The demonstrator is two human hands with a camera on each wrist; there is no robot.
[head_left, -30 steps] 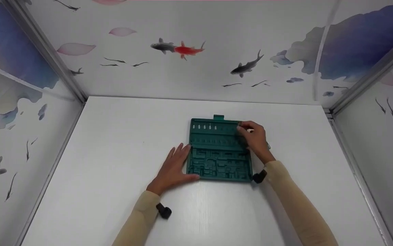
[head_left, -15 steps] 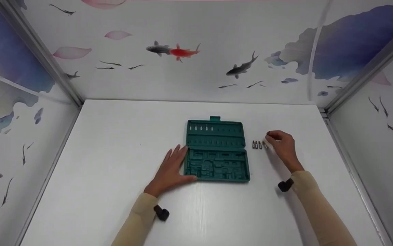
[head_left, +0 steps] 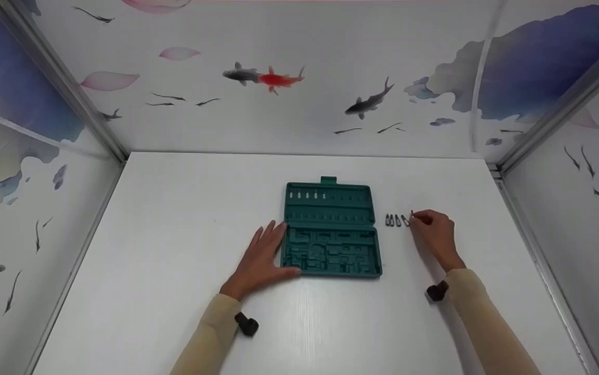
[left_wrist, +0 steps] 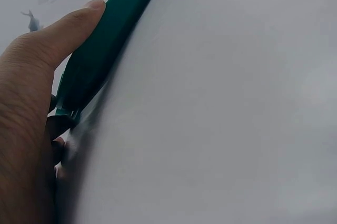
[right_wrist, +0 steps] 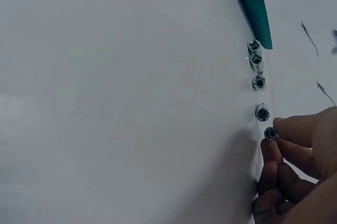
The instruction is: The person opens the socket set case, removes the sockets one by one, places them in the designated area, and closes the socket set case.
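A green plastic case [head_left: 325,225] lies opened flat on the white table, showing moulded recesses and slots. My left hand [head_left: 258,260] rests with fingers spread along the case's left edge, its thumb at the front edge; in the left wrist view the thumb [left_wrist: 73,29] touches the case's side [left_wrist: 105,45]. To the right of the case several small metal sockets [head_left: 398,220] lie in a short row. My right hand [head_left: 437,232] pinches another socket [right_wrist: 270,133] between thumb and fingertips, just beside the row's right end. Square holes show in the sockets' ends [right_wrist: 258,82].
A latch tab [head_left: 328,180] sticks out from the case's far edge. White panels [head_left: 304,114] printed with fish and petals stand at the back and sides of the table [head_left: 174,219]. Bare tabletop shows left of the case and in front of it.
My right hand has left the case's far right corner and moved right, then come down beside the row with the socket. My left hand stays at the case.
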